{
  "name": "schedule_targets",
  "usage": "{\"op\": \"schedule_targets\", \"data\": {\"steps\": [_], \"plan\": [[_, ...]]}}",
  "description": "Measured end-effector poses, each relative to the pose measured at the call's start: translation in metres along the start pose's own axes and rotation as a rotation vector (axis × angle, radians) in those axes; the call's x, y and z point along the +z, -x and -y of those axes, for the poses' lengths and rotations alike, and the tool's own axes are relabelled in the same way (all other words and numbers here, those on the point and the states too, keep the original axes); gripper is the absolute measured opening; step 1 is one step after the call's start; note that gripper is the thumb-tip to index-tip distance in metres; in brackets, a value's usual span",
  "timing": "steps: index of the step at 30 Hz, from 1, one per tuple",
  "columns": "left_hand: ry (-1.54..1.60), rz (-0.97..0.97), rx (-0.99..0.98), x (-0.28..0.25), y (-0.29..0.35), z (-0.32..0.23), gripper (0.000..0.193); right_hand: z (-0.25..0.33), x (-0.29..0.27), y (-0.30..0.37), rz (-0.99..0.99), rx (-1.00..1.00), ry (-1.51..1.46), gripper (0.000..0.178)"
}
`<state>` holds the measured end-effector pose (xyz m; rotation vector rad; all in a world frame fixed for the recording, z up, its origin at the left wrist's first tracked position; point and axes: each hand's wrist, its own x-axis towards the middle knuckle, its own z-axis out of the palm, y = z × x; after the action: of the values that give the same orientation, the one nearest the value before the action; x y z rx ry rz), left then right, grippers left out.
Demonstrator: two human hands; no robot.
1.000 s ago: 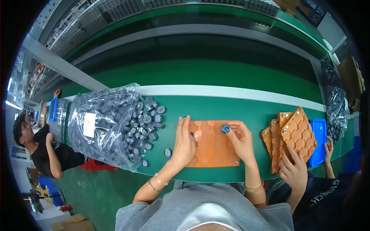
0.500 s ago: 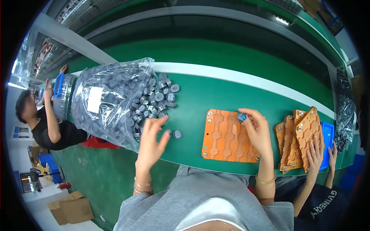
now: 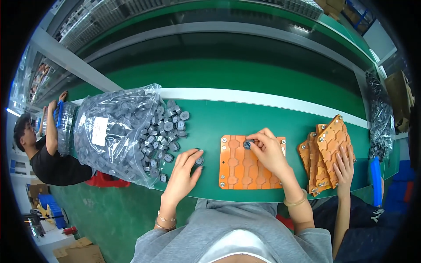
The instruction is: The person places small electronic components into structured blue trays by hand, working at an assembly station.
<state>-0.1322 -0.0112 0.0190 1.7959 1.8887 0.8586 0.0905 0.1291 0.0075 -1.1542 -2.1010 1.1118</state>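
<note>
Two bare hands are at a green surface (image 3: pixel 210 118), each near a small round piece. The right hand (image 3: pixel 268 152) is over the upper part of an orange plate (image 3: pixel 230 163), its fingers drawn narrow and holding a dark grey-blue piece (image 3: pixel 248 144) between thumb and fingertips. Whether that piece touches the plate cannot be told. The plate lies flat in front of the person, with rows of linked, shaped hollows and metal studs by its corners; the hand and wrist hide some of its right side.

The left hand (image 3: pixel 180 176) is to the left of the plate, thumb and index finger parted fairly wide around a loose grey piece (image 3: pixel 200 161) on the surface. Whether the fingers touch it is not clear.

Farther left, a heap of grey pieces (image 3: pixel 167 136) lies at the mouth of a large clear plastic bag (image 3: pixel 125 149), which is full of similar pieces and bears a white label (image 3: pixel 100 131). On the right, several more orange plates (image 3: pixel 335 141) lie in an uneven, overlapping stack, the uppermost turned at an angle. A neighbour's hand (image 3: pixel 345 167) rests on that top plate, and a blue tray (image 3: pixel 376 182) appears tilted up just beyond it. Near the far right end is another clear bag (image 3: pixel 380 118) of dark pieces. At the left, a person in a black top (image 3: pixel 61 164) sits by the surface.
</note>
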Motion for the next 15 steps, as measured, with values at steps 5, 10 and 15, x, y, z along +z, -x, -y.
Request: {"op": "schedule_targets", "data": {"steps": [5, 10, 15], "plan": [[-0.104, -0.110, -0.127, 0.020, 0.002, 0.007, 0.043, 0.000, -0.003, -0.007, 0.049, 0.011, 0.040, 0.013], [-0.011, -0.097, -0.122, 0.018, -0.011, 0.006, 0.039, 0.000, -0.005, -0.010, 0.052, -0.002, 0.045, 0.011], [0.167, -0.101, 0.050, 0.026, -0.037, -0.016, 0.039, 0.008, -0.011, -0.006, 0.013, 0.161, -0.071, 0.011]]}}
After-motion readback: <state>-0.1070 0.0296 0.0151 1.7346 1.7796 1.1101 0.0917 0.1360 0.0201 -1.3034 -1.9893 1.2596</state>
